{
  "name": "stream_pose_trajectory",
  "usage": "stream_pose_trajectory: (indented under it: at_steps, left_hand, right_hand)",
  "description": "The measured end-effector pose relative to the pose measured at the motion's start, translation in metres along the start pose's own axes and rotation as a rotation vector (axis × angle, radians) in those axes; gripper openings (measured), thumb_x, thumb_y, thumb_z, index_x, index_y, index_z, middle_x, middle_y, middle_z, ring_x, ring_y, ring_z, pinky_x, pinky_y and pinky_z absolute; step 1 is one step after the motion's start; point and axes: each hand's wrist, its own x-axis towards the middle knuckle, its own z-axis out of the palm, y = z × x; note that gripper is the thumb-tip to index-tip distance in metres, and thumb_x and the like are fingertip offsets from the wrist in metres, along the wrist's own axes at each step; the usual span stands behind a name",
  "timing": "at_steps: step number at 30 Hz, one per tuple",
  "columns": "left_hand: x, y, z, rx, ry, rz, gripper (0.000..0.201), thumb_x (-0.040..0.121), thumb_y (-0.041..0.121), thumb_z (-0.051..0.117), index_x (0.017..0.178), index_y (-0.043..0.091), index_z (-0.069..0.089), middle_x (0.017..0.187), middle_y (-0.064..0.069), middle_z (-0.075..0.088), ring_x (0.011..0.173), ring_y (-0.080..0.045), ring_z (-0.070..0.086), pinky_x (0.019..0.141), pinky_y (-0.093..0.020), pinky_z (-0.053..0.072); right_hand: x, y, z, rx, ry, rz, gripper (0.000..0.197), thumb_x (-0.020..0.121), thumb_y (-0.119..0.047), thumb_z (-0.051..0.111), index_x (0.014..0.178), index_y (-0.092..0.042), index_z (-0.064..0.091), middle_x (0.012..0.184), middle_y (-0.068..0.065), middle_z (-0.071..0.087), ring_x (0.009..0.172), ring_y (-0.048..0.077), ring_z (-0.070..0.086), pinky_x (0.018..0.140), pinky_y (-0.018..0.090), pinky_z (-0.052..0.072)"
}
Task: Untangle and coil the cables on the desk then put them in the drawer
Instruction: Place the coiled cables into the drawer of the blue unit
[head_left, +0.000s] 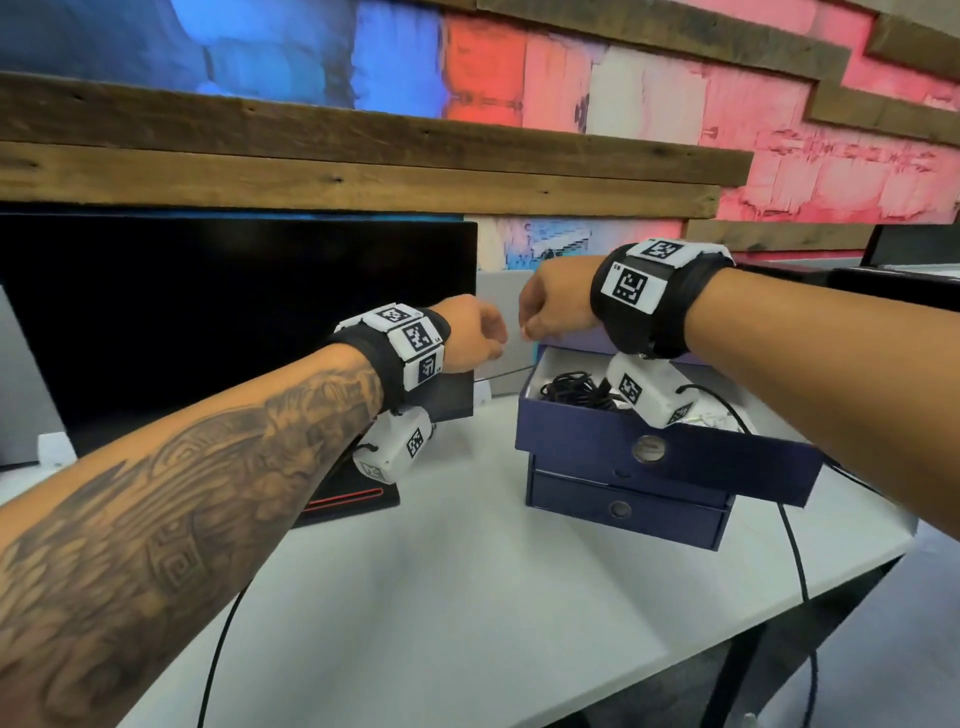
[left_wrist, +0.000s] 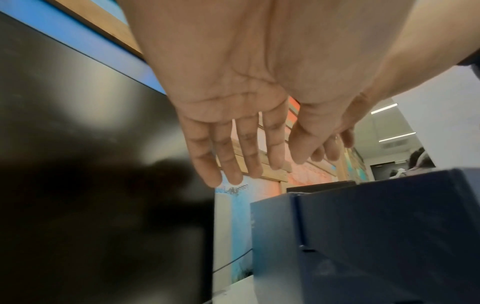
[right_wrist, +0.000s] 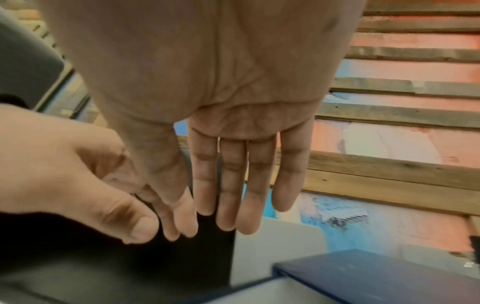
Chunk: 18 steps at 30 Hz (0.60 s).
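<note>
A navy drawer box (head_left: 623, 512) stands on the white desk (head_left: 467, 597), its top drawer (head_left: 665, 452) pulled out. A bundle of black cable (head_left: 574, 392) lies inside that drawer, partly hidden by my right wrist. Both hands hover in the air just behind and to the left of the drawer, almost touching. My left hand (head_left: 478, 332) (left_wrist: 228, 144) has straight, relaxed fingers and holds nothing. My right hand (head_left: 550, 306) (right_wrist: 233, 185) also shows a flat palm and straight fingers with nothing in them. The box's navy side (left_wrist: 363, 236) fills the lower right of the left wrist view.
A black monitor (head_left: 234, 312) stands at the left, its base with a red stripe (head_left: 353, 499) on the desk. A thin black cord (head_left: 795, 545) runs over the desk's right edge. A wall of wood planks (head_left: 363, 171) rises behind.
</note>
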Motion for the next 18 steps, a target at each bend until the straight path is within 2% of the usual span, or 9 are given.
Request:
stream_pose_trajectory:
  at_steps: [5, 9, 11, 13, 16, 17, 18]
  left_hand:
    - [-0.048, -0.068, -0.031, 0.063, 0.001, -0.174, 0.019, 0.094, 0.027, 0.063, 0.112, 0.022, 0.069, 0.101, 0.004, 0.068, 0.098, -0.015, 0.064, 0.081, -0.028, 0.048]
    - [-0.099, -0.138, -0.048, 0.065, 0.017, -0.372, 0.009, 0.093, 0.025, 0.064, 0.098, 0.023, 0.071, 0.086, 0.004, 0.071, 0.085, -0.012, 0.068, 0.073, -0.025, 0.053]
    - [-0.126, -0.173, -0.053, 0.061, 0.028, -0.473, 0.007, 0.092, 0.024, 0.065, 0.093, 0.021, 0.072, 0.083, 0.004, 0.071, 0.083, -0.013, 0.069, 0.074, -0.027, 0.056]
    - [-0.152, -0.207, -0.055, 0.067, 0.021, -0.564, 0.008, 0.091, 0.021, 0.066, 0.092, 0.019, 0.073, 0.079, 0.002, 0.071, 0.084, -0.018, 0.07, 0.08, -0.032, 0.058]
    - [-0.181, -0.249, -0.053, 0.105, 0.005, -0.692, 0.011, 0.092, 0.019, 0.064, 0.096, 0.016, 0.073, 0.078, 0.004, 0.068, 0.084, -0.018, 0.066, 0.075, -0.027, 0.051]
    - [-0.188, -0.26, -0.051, 0.119, 0.007, -0.721, 0.013, 0.094, 0.019, 0.062, 0.099, 0.014, 0.073, 0.082, 0.002, 0.069, 0.086, -0.018, 0.065, 0.076, -0.026, 0.05]
    - [-0.192, -0.272, -0.049, 0.133, 0.002, -0.747, 0.016, 0.095, 0.019, 0.06, 0.103, 0.012, 0.073, 0.09, -0.001, 0.071, 0.09, -0.02, 0.065, 0.079, -0.027, 0.05]
  right_hand:
    - [0.017, -0.079, 0.006, 0.116, 0.018, -0.105, 0.015, 0.094, -0.036, 0.066, 0.089, -0.023, 0.071, 0.074, -0.009, 0.069, 0.071, 0.008, 0.064, 0.06, 0.023, 0.043]
    - [0.04, -0.153, 0.04, 0.21, -0.048, -0.225, 0.016, 0.093, -0.035, 0.067, 0.09, -0.02, 0.073, 0.078, -0.006, 0.071, 0.074, 0.01, 0.068, 0.066, 0.023, 0.05]
    - [0.049, -0.192, 0.06, 0.223, -0.098, -0.279, 0.017, 0.093, -0.034, 0.067, 0.093, -0.018, 0.073, 0.074, -0.006, 0.07, 0.074, 0.011, 0.067, 0.068, 0.024, 0.052]
    - [0.057, -0.227, 0.08, 0.215, -0.153, -0.319, 0.019, 0.093, -0.033, 0.066, 0.098, -0.016, 0.073, 0.075, -0.004, 0.069, 0.081, 0.016, 0.07, 0.075, 0.029, 0.055]
    - [0.073, -0.276, 0.113, 0.174, -0.21, -0.368, 0.027, 0.096, -0.035, 0.062, 0.108, -0.013, 0.072, 0.094, 0.004, 0.073, 0.096, 0.024, 0.07, 0.086, 0.035, 0.058]
    - [0.08, -0.291, 0.125, 0.135, -0.222, -0.385, 0.029, 0.097, -0.036, 0.059, 0.11, -0.012, 0.07, 0.097, 0.005, 0.071, 0.096, 0.025, 0.069, 0.083, 0.034, 0.058]
    - [0.087, -0.305, 0.137, 0.093, -0.235, -0.398, 0.029, 0.097, -0.037, 0.058, 0.109, -0.012, 0.069, 0.094, 0.004, 0.069, 0.092, 0.024, 0.067, 0.074, 0.032, 0.057]
